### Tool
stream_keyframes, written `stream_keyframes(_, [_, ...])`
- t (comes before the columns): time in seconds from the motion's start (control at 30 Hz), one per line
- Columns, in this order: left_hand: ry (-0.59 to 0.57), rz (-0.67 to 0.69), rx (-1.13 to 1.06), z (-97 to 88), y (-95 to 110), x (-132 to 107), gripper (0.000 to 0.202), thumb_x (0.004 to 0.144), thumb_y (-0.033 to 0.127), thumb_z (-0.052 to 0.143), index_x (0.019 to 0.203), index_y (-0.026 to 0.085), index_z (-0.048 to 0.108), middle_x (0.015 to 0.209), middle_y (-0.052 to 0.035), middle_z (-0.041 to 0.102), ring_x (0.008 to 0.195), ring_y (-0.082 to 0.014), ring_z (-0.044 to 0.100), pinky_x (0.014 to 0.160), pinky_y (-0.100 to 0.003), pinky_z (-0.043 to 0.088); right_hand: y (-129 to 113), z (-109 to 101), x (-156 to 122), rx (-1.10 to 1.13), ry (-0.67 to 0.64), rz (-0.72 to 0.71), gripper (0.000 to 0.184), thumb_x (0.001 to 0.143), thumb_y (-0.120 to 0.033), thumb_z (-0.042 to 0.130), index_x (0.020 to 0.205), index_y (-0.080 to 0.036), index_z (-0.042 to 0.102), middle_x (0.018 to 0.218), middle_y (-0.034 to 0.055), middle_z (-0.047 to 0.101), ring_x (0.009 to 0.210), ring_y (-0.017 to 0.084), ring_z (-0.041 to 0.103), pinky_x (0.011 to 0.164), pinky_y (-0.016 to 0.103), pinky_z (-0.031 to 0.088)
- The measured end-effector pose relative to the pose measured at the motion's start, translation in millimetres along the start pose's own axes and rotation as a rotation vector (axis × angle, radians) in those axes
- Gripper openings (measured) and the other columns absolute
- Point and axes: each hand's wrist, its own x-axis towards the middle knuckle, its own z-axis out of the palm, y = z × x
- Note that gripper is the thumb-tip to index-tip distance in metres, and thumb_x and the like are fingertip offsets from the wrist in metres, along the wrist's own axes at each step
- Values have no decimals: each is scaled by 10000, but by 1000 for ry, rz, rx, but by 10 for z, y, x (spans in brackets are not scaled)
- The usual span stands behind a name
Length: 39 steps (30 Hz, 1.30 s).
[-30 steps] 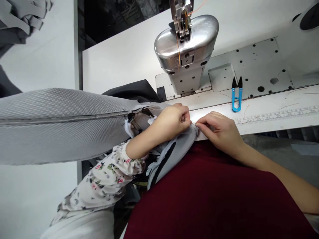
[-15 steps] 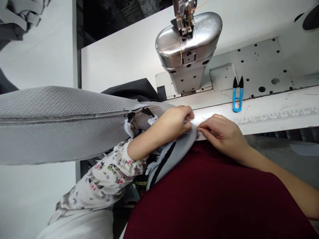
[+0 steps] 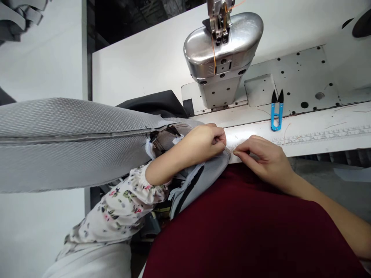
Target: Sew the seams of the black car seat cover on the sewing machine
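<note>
A long grey mesh fabric cover (image 3: pixel 66 162) with a seam along its length stretches from the left edge to my lap. My left hand (image 3: pixel 207 141) is closed on the cover's folded end, thumb against curled fingers. Just right of that end, my right hand (image 3: pixel 265 156) pinches thumb and forefinger together. Whatever lies between those fingertips is too small to make out; a narrow gap separates them from the cloth. Below my left wrist, a black strip (image 3: pixel 189 191) runs along the cover's grey edge.
A sewing machine's metal post bed (image 3: pixel 223 50) stands behind my hands, orange thread hanging from its needle area. Blue thread snips (image 3: pixel 276 112) lie on the table (image 3: pixel 136 65) at right, above a printed ruler (image 3: pixel 327 133). Black material (image 3: pixel 153 103) lies behind the cover.
My right hand has drawn slightly to the right, away from the cover's end. My left hand keeps its grip on the cloth. The view has shifted a little.
</note>
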Motion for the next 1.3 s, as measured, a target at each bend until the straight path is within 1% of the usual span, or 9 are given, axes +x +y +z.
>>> stream_keyframes(0.17, [-7, 17, 13, 6, -6, 5, 116, 774, 51, 613, 762, 156, 661, 767, 16, 579, 628, -104, 473, 627, -229, 362, -39, -28, 20, 98, -18, 140, 103, 975, -246, 624, 876, -236, 652, 784, 6, 670, 735, 163, 605, 694, 318, 485])
stream_keyframes(0.3, [8, 37, 50, 51, -34, 18, 127, 789, 39, 615, 780, 155, 665, 776, 8, 581, 650, -113, 476, 644, -237, 364, -101, -65, 46, 318, -53, 376, 156, 945, -335, 675, 831, -229, 692, 790, 5, 692, 710, 149, 623, 671, 277, 512])
stream_keyframes(0.37, [27, 59, 58, 70, -50, 12, 133, 798, 38, 605, 786, 154, 668, 787, -1, 592, 675, -123, 489, 657, -241, 373, -105, -87, 66, 427, -37, 488, 194, 920, -394, 713, 830, -223, 715, 777, 13, 695, 696, 151, 628, 661, 269, 527])
stream_keyframes(0.47, [66, 106, -8, 71, -65, -21, 192, 809, 26, 557, 878, 154, 682, 838, -9, 619, 715, -126, 526, 679, -235, 407, -80, -122, 119, 514, 11, 576, 218, 876, -437, 771, 846, -222, 755, 817, 24, 724, 733, 156, 662, 687, 262, 553])
stream_keyframes(0.63, [104, 159, -182, 52, -62, -90, 293, 801, 26, 556, 1031, 154, 683, 913, -7, 621, 755, -106, 580, 718, -215, 471, -26, -121, 229, 501, 91, 572, 139, 876, -387, 787, 959, -280, 816, 847, 6, 745, 797, 148, 690, 768, 257, 576])
stream_keyframes(0.87, [179, 150, -266, 133, -80, -93, 83, 866, 84, 627, 888, 154, 665, 866, 2, 607, 707, -92, 584, 709, -213, 493, -12, -16, 278, 641, 322, 576, 225, 790, -359, 868, 982, -269, 792, 839, 7, 746, 801, 161, 716, 785, 283, 603])
stream_keyframes(1.03, [215, 128, -259, 151, -72, -79, 110, 881, 70, 602, 835, 151, 661, 810, 11, 596, 684, -89, 563, 682, -204, 466, -3, 15, 263, 635, 333, 551, 228, 853, -357, 815, 1053, -267, 754, 1017, 34, 779, 976, 199, 741, 920, 349, 613])
stream_keyframes(1.2, [199, 116, -279, 179, -62, -72, 30, 860, 115, 669, 861, 144, 672, 846, 2, 607, 697, -95, 574, 689, -212, 474, 17, 42, 222, 677, 296, 535, 174, 866, -306, 807, 1022, -252, 751, 1014, 22, 774, 956, 174, 747, 900, 317, 622])
stream_keyframes(1.3, [220, 104, -238, 214, -66, -55, 81, 846, 158, 736, 817, 146, 661, 824, 7, 589, 704, -100, 566, 679, -212, 460, -2, 63, 216, 687, 284, 517, 160, 875, -282, 799, 1028, -256, 758, 1016, 16, 771, 968, 162, 745, 907, 297, 621])
